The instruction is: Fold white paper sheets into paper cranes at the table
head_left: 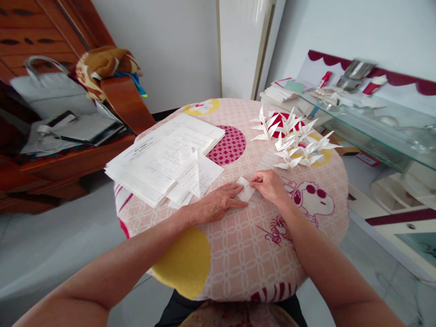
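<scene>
1. Here, at the far left, a grey handbag (54,88) is sitting on a wooden armchair (124,100).
2. On the left of the round, cloth-covered tabletop (231,250), a stack of printed sheets (146,156) is lying slightly fanned; a creased loose sheet (207,172) is overlapping its near right corner.
3. Next, the left hand (223,202) is resting low and flat, its fingers parting a little and touching the left side of a small folded paper (245,193). It is bracing rather than gripping. For a crisp crease, this hand should probably be pressing evenly and staying put, while the other is matching edge to edge before running a fingertip firmly along the fold; hurrying would likely be leaving the corners crooked.
4. The folded paper is lying between both hands, near the middle of the tabletop. It is looking whitish, flat and roughly diamond-shaped, with faint marks showing on it; its exact layers are appearing too small to tell.
5. The right hand (269,185) is curling in, thumb and forefinger narrowing to a pinch that seems to be holding the paper's right corner.
6. Beyond it, far right on the tabletop, several white paper cranes (268,127) are standing in a cluster, wings pointing outward; a glass shelf (378,136) is running alongside.
</scene>
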Available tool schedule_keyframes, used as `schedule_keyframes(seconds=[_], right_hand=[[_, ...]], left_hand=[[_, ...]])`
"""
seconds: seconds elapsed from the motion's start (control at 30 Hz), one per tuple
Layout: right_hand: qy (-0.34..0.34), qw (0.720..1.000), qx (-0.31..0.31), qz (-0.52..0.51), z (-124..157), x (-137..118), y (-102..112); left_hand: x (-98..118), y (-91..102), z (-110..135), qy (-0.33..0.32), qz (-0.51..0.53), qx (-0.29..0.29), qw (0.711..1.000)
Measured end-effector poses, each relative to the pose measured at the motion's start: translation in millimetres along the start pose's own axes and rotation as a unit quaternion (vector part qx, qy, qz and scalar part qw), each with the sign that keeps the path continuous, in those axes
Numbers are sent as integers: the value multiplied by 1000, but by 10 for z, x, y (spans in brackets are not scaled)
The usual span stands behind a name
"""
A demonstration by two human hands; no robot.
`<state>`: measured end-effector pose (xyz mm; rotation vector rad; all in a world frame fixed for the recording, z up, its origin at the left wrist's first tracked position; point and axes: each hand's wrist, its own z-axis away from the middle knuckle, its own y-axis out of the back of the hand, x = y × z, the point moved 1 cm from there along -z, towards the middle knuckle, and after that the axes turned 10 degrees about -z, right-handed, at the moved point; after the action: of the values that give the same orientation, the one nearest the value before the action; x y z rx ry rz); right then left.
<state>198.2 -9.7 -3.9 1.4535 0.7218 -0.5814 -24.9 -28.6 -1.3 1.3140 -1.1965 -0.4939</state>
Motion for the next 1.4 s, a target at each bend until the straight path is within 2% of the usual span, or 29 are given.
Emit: schedule_keyframes(seconds=[0.13, 0.23, 0.3, 0.4, 0.5, 0.6, 0.7, 0.9, 1.1, 1.2, 1.27, 1.4], right_hand=[[12, 1000, -9, 0, 17, -8, 15], [13, 1000, -15, 0, 27, -14, 28], [11, 1000, -16, 1, 28, -10, 34], [7, 1000, -22, -6, 26, 11, 38], [0, 1000, -28, -14, 27, 33, 39], [-6, 999, -32, -18, 30, 40, 44], [-7, 999, -38, -24, 29, 37, 54], [-8, 995, -56, -78, 30, 31, 105], [-102, 972, -114, -177, 122, -21, 164], [-141, 950, -157, -232, 173, -62, 164], [-156, 944, -160, -243, 190, -74, 153], [-160, 966, -119, -165, 194, -77, 119]], left_hand=[[-22, 57, 4, 38, 71, 16, 997], [-71, 40, -91, 146, 109, 78, 980], [-111, -3, -200, 212, 80, 116, 967], [-175, -86, -380, 265, -4, 118, 957], [-228, -131, -513, 268, -31, 110, 957], [-248, -121, -569, 293, -6, 97, 951], [-222, -107, -572, 302, 53, 101, 946], [-231, -171, -540, 268, 223, 158, 924], [-367, -119, -598, 209, 333, 149, 907], [-411, -73, -682, 196, 351, 133, 906], [-440, -63, -750, 204, 351, 115, 907], [-467, -70, -852, 209, 273, 88, 935]])
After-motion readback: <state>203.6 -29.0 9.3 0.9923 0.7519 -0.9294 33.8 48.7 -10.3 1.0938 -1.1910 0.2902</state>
